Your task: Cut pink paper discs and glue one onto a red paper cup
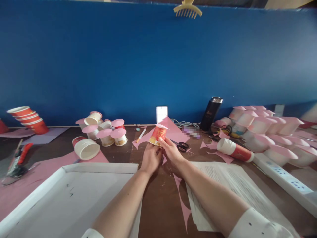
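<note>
A red and gold paper cup [158, 133] is held up over the middle of the table, topped by a pink paper piece [162, 126]. Both hands are closed around its lower part: my left hand [151, 156] from below left, my right hand [170, 150] with its thumb against the cup's right side. Just right of my right hand lie scissors with black handles [182, 146]. Behind the cup spreads a pink paper sheet [173, 127]. Some fingers are hidden under the cup.
Pink-topped cups stand in groups at left [107, 137] and right [272, 132]. A white tray [99, 167] lies front left, printed sheets [223, 175] front right. A black thermos [211, 114], a fallen cup stack [235, 150] and a power strip [284, 175] are on the right.
</note>
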Motion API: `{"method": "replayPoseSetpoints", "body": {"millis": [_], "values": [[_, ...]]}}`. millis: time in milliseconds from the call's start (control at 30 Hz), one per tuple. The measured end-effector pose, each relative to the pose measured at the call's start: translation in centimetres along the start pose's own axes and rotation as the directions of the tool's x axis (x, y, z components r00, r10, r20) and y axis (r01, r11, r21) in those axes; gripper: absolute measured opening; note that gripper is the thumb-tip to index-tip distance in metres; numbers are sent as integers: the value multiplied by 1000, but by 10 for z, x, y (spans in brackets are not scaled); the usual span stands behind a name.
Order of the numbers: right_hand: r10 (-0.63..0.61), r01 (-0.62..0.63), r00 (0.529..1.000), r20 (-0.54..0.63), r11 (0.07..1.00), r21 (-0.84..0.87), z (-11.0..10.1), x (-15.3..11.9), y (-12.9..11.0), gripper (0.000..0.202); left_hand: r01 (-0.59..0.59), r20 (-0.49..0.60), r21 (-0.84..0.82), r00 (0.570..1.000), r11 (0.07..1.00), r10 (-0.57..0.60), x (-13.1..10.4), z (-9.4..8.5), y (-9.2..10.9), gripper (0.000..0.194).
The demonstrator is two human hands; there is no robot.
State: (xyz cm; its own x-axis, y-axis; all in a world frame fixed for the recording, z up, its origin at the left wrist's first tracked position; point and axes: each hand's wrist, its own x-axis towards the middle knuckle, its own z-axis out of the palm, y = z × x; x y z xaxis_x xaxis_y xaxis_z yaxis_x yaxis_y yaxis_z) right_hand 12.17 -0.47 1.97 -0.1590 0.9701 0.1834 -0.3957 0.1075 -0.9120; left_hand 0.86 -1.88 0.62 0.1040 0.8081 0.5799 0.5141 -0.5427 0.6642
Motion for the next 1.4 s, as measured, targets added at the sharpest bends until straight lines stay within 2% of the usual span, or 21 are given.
{"method": "replayPoseSetpoints", "body": {"millis": [100, 167, 200, 267, 333, 367, 433, 567, 667, 767, 1033, 1167, 1400], "values": [[106, -118, 991, 81, 978, 173, -7, 2, -3, 41, 87, 7, -218, 996, 972, -88, 1, -2, 7, 19], [168, -193, 978, 122, 953, 233, -12, 3, -6, 44, 233, 95, -437, 972, 869, -213, 2, -4, 12, 21], [189, -217, 973, 132, 943, 252, -14, 3, -7, 43, 321, 178, -555, 947, 767, -267, 2, -5, 14, 22], [206, -244, 966, 158, 930, 276, -17, 3, -8, 42, 457, 346, -753, 887, 473, -305, 3, -6, 16, 26], [207, -255, 960, 191, 926, 279, -18, 3, -7, 41, 485, 423, -857, 855, 175, -300, 4, -7, 16, 26], [203, -254, 958, 201, 927, 275, -18, 3, -6, 40, 470, 429, -880, 850, 73, -306, 5, -8, 15, 24], [188, -238, 962, 198, 933, 270, -16, 3, -4, 35, 439, 418, -898, 835, -23, -359, 5, -9, 13, 18], [161, -197, 975, 150, 943, 269, -14, 3, -2, 32, 417, 381, -908, 780, -41, -497, 7, -9, 9, 14], [158, -181, 981, 111, 954, 239, -14, 2, -4, 38, 411, 360, -912, 796, -2, -488, 7, -6, 10, 16], [154, -181, 979, 136, 961, 210, -12, 1, -6, 44, 401, 348, -916, 800, 5, -488, 7, -3, 9, 15], [108, -132, 985, 137, 975, 179, -6, -1, -7, 49, 385, 406, -910, 755, -152, -516, 7, -5, 0, 17], [96, -116, 988, 119, 977, 177, -6, -1, -5, 50, 363, 402, -914, 736, -183, -545, 8, -9, -2, 11], [130, -139, 986, 104, 986, 93, -10, -3, -4, 59, 354, 414, -908, 675, -225, -610, 10, -14, -6, 8]]}}
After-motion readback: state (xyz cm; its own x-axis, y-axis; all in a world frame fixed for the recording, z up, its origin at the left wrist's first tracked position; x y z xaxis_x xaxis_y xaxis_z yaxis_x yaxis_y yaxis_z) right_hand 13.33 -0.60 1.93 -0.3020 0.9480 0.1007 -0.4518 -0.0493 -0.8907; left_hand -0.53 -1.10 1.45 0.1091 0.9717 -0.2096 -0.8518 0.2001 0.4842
